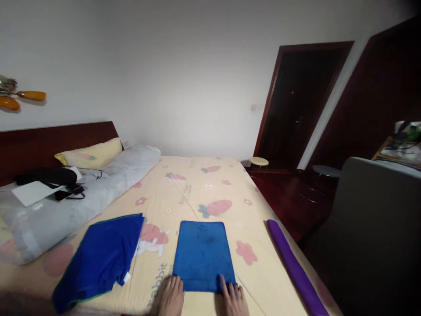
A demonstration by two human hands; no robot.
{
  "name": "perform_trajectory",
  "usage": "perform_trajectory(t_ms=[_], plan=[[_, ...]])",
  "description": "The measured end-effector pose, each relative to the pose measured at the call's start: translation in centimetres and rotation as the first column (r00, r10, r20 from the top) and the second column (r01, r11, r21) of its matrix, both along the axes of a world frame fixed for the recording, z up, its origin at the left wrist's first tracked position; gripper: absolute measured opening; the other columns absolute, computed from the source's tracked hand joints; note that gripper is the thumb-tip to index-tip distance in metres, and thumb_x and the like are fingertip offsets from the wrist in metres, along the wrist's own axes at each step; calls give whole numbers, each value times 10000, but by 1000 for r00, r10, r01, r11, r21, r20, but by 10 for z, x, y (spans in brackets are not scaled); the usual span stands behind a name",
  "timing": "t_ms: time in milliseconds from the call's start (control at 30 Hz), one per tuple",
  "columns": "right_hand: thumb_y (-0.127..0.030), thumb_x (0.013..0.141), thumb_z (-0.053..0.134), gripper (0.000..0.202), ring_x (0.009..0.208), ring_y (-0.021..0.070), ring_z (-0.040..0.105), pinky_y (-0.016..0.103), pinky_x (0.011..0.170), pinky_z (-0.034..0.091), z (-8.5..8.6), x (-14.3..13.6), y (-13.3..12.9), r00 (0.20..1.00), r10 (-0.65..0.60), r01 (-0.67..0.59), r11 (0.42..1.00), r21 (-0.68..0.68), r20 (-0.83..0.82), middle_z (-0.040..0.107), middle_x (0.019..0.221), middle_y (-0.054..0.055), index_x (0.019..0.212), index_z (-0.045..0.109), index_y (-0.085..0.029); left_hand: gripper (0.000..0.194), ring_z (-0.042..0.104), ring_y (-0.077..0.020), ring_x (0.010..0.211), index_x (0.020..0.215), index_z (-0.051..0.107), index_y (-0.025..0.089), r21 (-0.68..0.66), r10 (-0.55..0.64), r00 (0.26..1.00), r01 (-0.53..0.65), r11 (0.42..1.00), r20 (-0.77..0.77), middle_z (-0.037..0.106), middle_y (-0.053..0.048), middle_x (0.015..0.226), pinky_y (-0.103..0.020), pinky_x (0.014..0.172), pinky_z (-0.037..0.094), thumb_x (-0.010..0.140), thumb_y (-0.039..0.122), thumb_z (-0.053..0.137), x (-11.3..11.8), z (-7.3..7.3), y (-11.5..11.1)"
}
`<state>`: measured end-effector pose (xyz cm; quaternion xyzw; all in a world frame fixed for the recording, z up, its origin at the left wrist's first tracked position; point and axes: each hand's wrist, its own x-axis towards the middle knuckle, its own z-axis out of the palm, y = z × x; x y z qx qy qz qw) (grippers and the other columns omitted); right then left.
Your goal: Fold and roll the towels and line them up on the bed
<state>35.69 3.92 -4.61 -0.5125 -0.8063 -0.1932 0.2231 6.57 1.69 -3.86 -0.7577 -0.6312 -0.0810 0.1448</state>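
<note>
A rectangular blue cloth [203, 250] lies flat on the bed in front of me, a narrow band along its near edge looking folded over. At its near left corner is my left hand [171, 297], fingers close together and closed on the edge. My right hand [234, 299] holds the near right corner, its index finger reaching onto the cloth and the others bent over the edge. Both thumbs are hidden. To the left lies a darker blue cloth [101, 256] with green edging and a white tag, rumpled and apart from my hands.
A purple roll [296, 270] lies along the right side of the patterned bed [184, 188]. At left are a grey bedding roll [82, 202], a black bag [49, 176], a phone [61, 195] and a pillow [92, 153]. A grey chair back [378, 228] and stools [258, 161] stand beyond.
</note>
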Motion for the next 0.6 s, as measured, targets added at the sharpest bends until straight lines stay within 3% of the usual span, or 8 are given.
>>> perform_trajectory(t_ms=[67, 167, 267, 400, 467, 600], plan=[[-299, 733, 603, 476, 1009, 377, 603, 575, 921, 370, -14, -27, -9, 994, -92, 93, 995, 27, -56, 698, 1116, 99, 1208, 622, -297, 504, 571, -219, 1174, 1259, 593, 223, 54, -50, 999, 50, 997, 1, 640, -52, 1294, -339, 963, 456, 781, 108, 483, 21, -16, -2], [-401, 677, 631, 577, 1147, 484, 510, 678, 912, 323, -27, -51, -18, 980, -130, 147, 984, 104, -152, 660, 1209, 122, 1243, 600, -297, 690, 523, -214, 1244, 1431, 387, 252, 83, -239, 971, 238, 968, 7, 547, -16, 1408, -332, 968, 445, 756, 170, 501, 43, -30, -5], [-381, 698, 603, 683, 1230, 459, 474, 640, 947, 334, -25, -57, -19, 979, -111, 133, 983, 127, -169, 609, 1303, 131, 1359, 495, -249, 763, 507, -238, 1266, 1485, 245, 272, 70, -252, 967, 249, 966, 42, 497, -14, 1445, -385, 987, 425, 765, 250, 495, 52, -33, -9], [-347, 827, 477, 642, 1171, 275, 580, 428, 917, 434, -16, -62, -13, 991, 130, -124, 978, 166, -30, 611, 1318, 70, 1447, 359, -229, 793, 474, -250, 1304, 1496, 151, 300, -9, -238, 968, 240, 971, 78, 421, -9, 1490, -429, 1019, 388, 777, 259, 482, 51, -23, -12], [-390, 873, 440, 624, 1116, 228, 620, 363, 867, 463, -12, -59, -10, 971, 239, -239, 957, 161, 21, 636, 1283, 48, 1462, 324, -220, 789, 465, -236, 1313, 1496, 127, 310, -24, -255, 964, 257, 966, 78, 416, 2, 1493, -417, 1029, 377, 792, 252, 478, 45, -12, -12], [-441, 890, 460, 652, 1113, 233, 631, 355, 869, 470, -7, -25, -12, 980, 197, -197, 974, 112, 10, 617, 1303, 51, 1478, 277, -230, 689, 436, -163, 1329, 1497, 113, 320, 9, -293, 956, 292, 956, 32, 395, 27, 1508, -318, 1044, 352, 886, 293, 432, 15, 19, -17]])
